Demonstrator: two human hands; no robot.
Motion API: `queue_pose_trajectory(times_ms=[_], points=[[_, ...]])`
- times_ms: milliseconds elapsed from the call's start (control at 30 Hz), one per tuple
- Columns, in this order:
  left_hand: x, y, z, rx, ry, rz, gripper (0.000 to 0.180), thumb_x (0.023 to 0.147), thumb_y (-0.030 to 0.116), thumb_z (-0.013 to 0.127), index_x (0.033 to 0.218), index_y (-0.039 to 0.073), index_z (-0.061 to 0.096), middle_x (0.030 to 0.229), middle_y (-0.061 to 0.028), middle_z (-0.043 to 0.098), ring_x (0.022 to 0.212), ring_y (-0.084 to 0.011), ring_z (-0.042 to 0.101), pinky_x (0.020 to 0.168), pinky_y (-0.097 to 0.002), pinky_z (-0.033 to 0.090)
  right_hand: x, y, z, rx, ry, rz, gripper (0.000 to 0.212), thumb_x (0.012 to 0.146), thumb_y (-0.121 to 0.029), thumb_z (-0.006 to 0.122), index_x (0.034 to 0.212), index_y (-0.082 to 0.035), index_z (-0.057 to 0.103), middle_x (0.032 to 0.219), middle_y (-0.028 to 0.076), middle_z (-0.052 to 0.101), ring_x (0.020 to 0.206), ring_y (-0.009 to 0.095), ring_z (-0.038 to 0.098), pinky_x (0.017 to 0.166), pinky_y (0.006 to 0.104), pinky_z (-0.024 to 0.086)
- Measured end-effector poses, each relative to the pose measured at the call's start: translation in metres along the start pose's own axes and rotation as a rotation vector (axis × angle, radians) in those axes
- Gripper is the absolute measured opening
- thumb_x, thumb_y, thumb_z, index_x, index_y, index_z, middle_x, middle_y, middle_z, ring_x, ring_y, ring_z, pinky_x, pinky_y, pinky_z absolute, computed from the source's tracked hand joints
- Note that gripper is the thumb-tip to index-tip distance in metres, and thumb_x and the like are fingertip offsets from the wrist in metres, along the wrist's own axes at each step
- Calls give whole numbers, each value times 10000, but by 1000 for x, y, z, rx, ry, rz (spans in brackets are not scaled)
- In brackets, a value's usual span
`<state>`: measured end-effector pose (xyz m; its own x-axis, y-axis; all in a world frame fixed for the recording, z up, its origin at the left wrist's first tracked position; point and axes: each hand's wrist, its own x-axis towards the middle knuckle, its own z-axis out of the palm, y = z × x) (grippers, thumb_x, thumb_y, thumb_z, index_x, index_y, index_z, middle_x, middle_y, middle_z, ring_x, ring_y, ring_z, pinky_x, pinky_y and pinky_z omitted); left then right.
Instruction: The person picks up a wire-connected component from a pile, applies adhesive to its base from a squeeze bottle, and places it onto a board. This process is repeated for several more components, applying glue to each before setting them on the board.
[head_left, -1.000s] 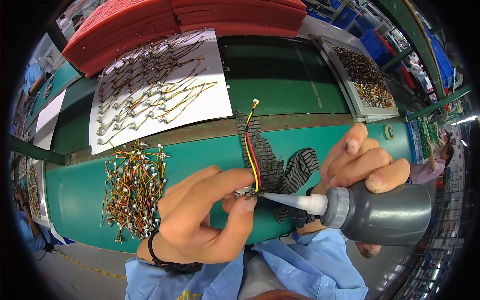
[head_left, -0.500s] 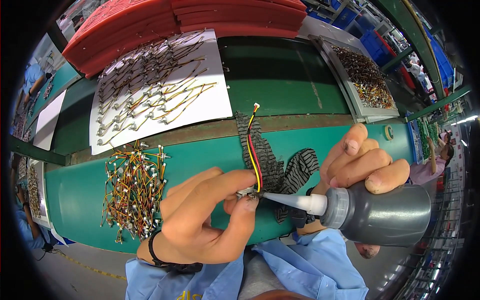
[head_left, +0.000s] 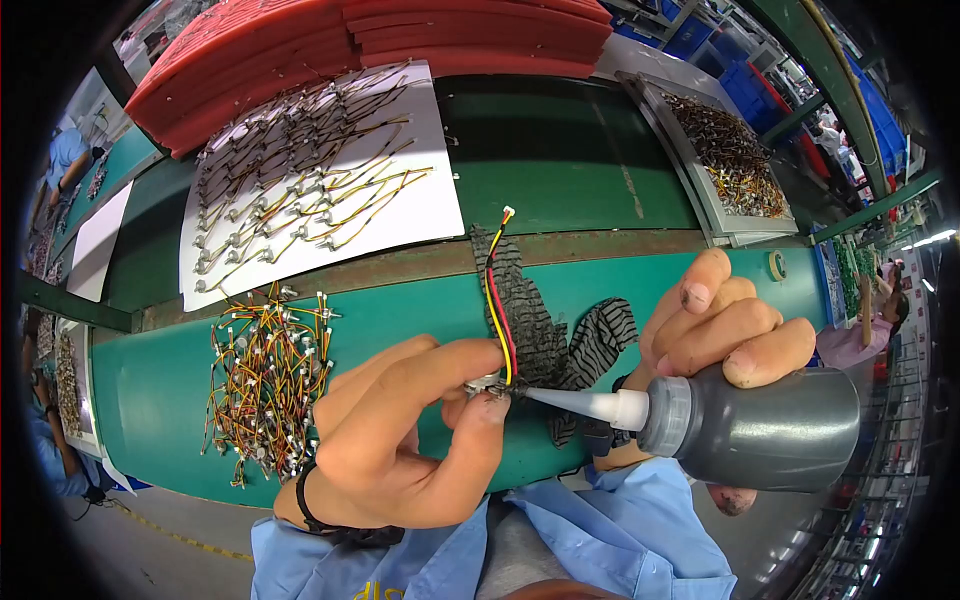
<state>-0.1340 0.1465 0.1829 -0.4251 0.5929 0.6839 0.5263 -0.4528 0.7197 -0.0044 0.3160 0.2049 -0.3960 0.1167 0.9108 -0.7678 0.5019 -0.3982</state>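
Between thumb and forefinger, my left hand (head_left: 415, 425) pinches a small metal potentiometer-like part (head_left: 484, 384). Its yellow, red and black wires (head_left: 501, 313) stand up to a white connector. My right hand (head_left: 725, 330) is wrapped round a dark squeeze bottle (head_left: 770, 432), held sideways. The tapered nozzle (head_left: 570, 401) points left, its tip at the part's wire end, where dark material shows; whether it touches is too small to tell. A striped dark cloth (head_left: 530, 305) lies on the bench behind the hands.
Left of my hands lies a heap of wired parts (head_left: 268, 385) on the green bench (head_left: 150, 400). Beyond, a white sheet (head_left: 400, 210) bears rows of similar parts, before red foam stacks (head_left: 480, 35). A tray (head_left: 715, 200) of wired parts stands far right, near a tape roll (head_left: 777, 265).
Both hands have shifted slightly left, together with the wired part and the bottle. The nozzle tip stays at the part's wire end. Both grips are unchanged.
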Motion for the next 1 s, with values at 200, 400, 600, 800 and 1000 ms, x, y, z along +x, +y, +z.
queue_pose_trajectory(times_ms=[200,400,600,800,1000], points=[[0,-1,0,-29,11,8,253,705,-76,633,956,-98,610,605,-95,575,462,-129,511,408,-226,362,0,1,-2,3,-27,-9,713,627,-612,763,992,-59,498,640,68,547,501,157,500,843,337,327],[-1,2,-2,-70,4,-57,253,711,-83,627,962,-106,607,638,-108,587,492,-129,516,437,-228,377,1,0,-2,14,-9,4,702,617,-588,778,980,-58,497,637,87,552,473,167,494,842,332,332],[-4,11,-5,-229,16,-326,252,728,-100,614,978,-126,597,708,-122,604,580,-114,522,524,-226,397,2,2,-2,38,-3,-5,703,612,-582,784,980,-55,496,627,94,550,456,173,492,837,333,337],[-6,13,-6,-429,59,-449,251,769,-104,588,1018,-128,583,742,-96,601,604,-90,504,550,-219,384,2,1,-2,33,-12,-7,731,604,-599,787,993,-50,502,625,95,553,464,178,504,843,340,339],[-10,10,-14,-657,-20,-483,256,818,-75,538,1069,-121,554,770,-94,600,600,-90,502,545,-218,380,0,-2,-3,42,-52,-3,730,614,-610,778,995,-50,507,632,97,560,471,179,506,850,345,338]])
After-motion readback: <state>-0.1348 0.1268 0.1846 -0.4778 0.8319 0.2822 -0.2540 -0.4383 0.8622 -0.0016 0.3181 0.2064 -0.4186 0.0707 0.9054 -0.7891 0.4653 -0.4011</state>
